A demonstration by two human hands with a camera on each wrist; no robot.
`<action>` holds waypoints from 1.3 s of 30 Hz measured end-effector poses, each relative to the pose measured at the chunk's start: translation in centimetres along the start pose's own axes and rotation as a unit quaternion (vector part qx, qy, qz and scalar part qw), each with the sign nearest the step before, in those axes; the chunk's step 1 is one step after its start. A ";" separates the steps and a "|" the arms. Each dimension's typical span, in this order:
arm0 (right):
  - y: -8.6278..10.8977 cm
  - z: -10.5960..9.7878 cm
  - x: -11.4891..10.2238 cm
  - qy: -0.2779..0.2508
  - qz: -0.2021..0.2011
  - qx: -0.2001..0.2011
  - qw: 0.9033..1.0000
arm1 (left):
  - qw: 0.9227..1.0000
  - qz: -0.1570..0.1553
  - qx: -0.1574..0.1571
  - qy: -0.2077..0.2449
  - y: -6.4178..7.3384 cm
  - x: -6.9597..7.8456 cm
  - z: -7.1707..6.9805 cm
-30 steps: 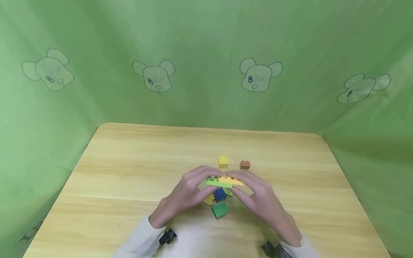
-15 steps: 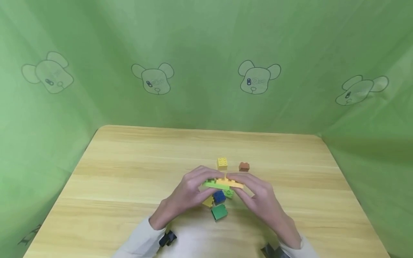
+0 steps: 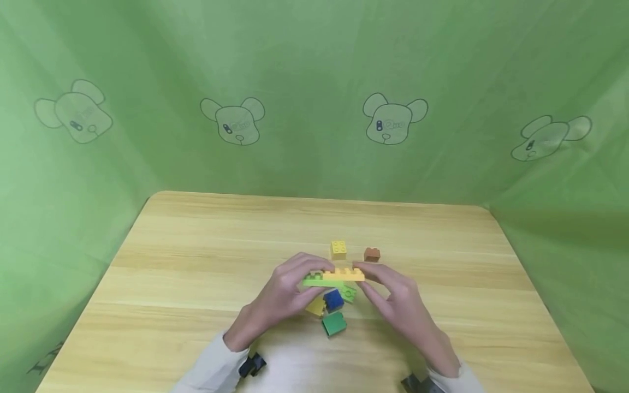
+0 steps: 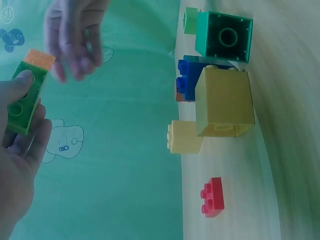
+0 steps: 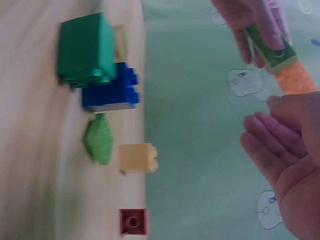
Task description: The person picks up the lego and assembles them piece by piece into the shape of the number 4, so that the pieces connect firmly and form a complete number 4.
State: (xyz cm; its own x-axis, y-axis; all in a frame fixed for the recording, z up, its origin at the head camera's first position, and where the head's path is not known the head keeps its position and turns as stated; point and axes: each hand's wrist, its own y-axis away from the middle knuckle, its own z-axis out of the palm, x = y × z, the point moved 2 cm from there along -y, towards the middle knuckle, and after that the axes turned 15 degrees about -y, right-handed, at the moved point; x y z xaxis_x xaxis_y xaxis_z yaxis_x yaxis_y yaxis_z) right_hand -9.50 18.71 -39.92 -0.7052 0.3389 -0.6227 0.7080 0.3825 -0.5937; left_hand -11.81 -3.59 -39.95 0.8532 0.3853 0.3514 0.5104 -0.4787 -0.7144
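Above the table, my left hand (image 3: 280, 286) pinches a light green building-block plate (image 3: 319, 283) between thumb and fingers. A longish orange-yellow plate (image 3: 344, 274) is stacked on it, offset to the right, studs upward. In the left wrist view the thumb presses the hollow underside of the green plate (image 4: 25, 97), and the orange end (image 4: 40, 59) sticks out beyond it. My right hand (image 3: 400, 297) is beside the free orange end, thumb and fingers spread around it. The left wrist view shows the right hand (image 4: 75, 40) apart from the plates, its fingers loosely bent.
Below the hands lie a blue brick (image 3: 333, 300), a light green piece (image 3: 348, 293), a yellow brick (image 3: 316, 307) and a green brick (image 3: 334, 324). Farther back on the wooden table (image 3: 221, 229) sit another yellow brick (image 3: 338, 249) and a reddish-brown brick (image 3: 372, 254). Green cloth (image 3: 314, 164) hangs behind.
The joined plates have shifted slightly left with my left hand. My right fingers, earlier gripping the orange plate, have loosened and opened away from its right end.
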 end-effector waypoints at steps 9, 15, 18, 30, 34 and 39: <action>1.0 0.9 2.4 0.036 0.077 -0.056 0.995 | 1.000 0.006 0.014 0.002 -0.1 -0.1 0.0; 1.6 1.8 3.5 0.081 0.157 -0.090 0.980 | 1.000 0.006 0.016 -0.004 -0.1 -0.2 -0.1; 1.9 2.1 3.9 0.091 0.176 -0.098 0.975 | 1.000 0.002 0.015 -0.005 0.0 -0.2 -0.2; 2.7 3.0 4.9 0.098 0.225 -0.140 0.959 | 1.000 0.006 0.020 -0.002 0.3 -0.5 -0.4; 2.7 3.3 5.1 0.099 0.229 -0.148 0.957 | 1.000 0.004 0.019 -0.002 0.4 -0.6 -0.4; 2.8 3.6 5.3 0.096 0.241 -0.154 0.954 | 1.000 0.002 0.020 0.001 0.6 -0.7 -0.4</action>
State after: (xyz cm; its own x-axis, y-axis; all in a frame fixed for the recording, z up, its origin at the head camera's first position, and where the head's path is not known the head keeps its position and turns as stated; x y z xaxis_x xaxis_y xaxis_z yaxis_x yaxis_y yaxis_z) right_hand -11.10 18.49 -46.76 -0.3162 0.6786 -0.6630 0.9279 0.3667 -0.0672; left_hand -12.10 -4.49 -40.38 0.8556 0.3819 0.3494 0.5020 -0.4476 -0.7400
